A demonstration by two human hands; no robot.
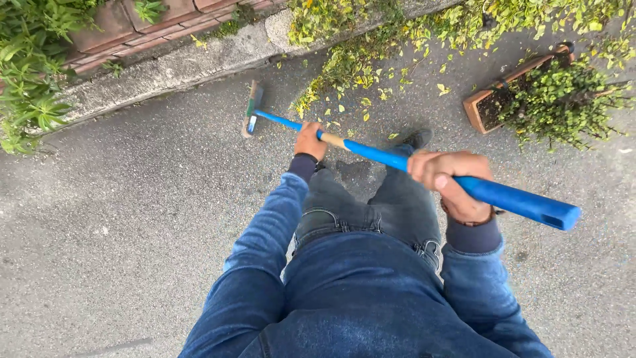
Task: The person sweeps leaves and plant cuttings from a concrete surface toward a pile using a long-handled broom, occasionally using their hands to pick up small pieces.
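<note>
Two hands were closed around the blue broom handle [424,169]: the left hand [310,140] was wrapped low on the shaft and the right hand [450,182] was clenched near its top end, with the broom head [252,109] set on the asphalt [132,219] near the stone kerb [179,63]. Much of the grey ground to the left was seen bare. Many yellow leaves [371,86] were left scattered beside the head, by the hedge trimmings and the wooden planter [493,99], so the sweeping was judged only partly done.
</note>
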